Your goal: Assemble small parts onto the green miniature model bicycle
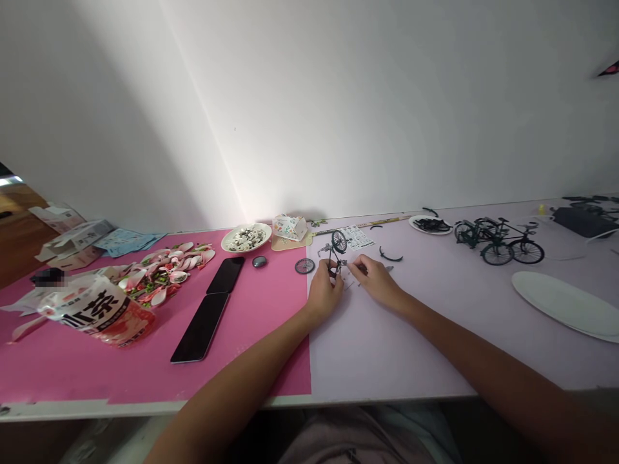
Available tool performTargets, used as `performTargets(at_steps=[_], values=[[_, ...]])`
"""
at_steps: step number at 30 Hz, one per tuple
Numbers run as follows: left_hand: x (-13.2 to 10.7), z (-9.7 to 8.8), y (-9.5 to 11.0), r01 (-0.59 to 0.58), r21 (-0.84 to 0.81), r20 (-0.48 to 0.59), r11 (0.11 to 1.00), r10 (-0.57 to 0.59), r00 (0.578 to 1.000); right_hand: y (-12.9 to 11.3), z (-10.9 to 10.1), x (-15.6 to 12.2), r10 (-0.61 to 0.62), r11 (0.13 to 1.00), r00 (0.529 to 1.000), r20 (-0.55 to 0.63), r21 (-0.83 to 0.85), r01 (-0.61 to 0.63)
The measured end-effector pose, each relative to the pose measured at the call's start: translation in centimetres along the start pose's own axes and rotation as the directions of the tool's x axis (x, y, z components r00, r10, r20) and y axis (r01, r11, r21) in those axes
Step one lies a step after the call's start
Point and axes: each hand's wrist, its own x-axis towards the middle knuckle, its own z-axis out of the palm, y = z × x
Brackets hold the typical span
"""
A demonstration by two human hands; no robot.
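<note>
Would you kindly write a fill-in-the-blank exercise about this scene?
1. The dark, partly assembled model bicycle in the bare left hand has ____ spoked wheel attached.
2. The small, rounded grey object lies on the ____ part of the tabletop.
3. Relative to the bare right hand, the large white oval plate lies to the ____.
Missing words: one; pink; right.

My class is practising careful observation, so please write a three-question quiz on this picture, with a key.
1. True or false: in the picture, the loose wheel lies to the left of the printed sheet.
2. What does the person's left hand hold?
3. Which is furthest right in the picture?
a) the printed sheet
b) the white oval plate
c) the loose wheel

Key:
1. True.
2. A partly built model bicycle.
3. b.
</note>
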Motion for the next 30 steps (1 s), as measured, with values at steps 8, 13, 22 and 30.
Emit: performTargets(at_steps=[8,13,22,30], values=[[-0.04,0.01,0.22,-0.016,0.000,0.024,1.000,0.016,1.000,-0.11,-0.32,-0.10,0.063,0.998,0.997,0.037,-0.022,-0.062],[0.02,0.03,0.05,-0.005,0.004,0.025,1.000,0.005,1.000,-0.19,-0.13,-0.19,0.078,0.997,0.997,0.027,-0.006,-0.078],[0.04,-0.09,0.34,-0.004,-0.016,0.027,1.000,0.004,1.000,0.24,0.19,-0.02,0.057,0.998,0.998,-0.015,-0.011,-0.057],[0.07,0.02,-0.03,-0.004,-0.014,0.025,1.000,0.005,1.000,0.17,-0.16,0.05,0.032,0.998,0.999,0.024,-0.056,-0.030]])
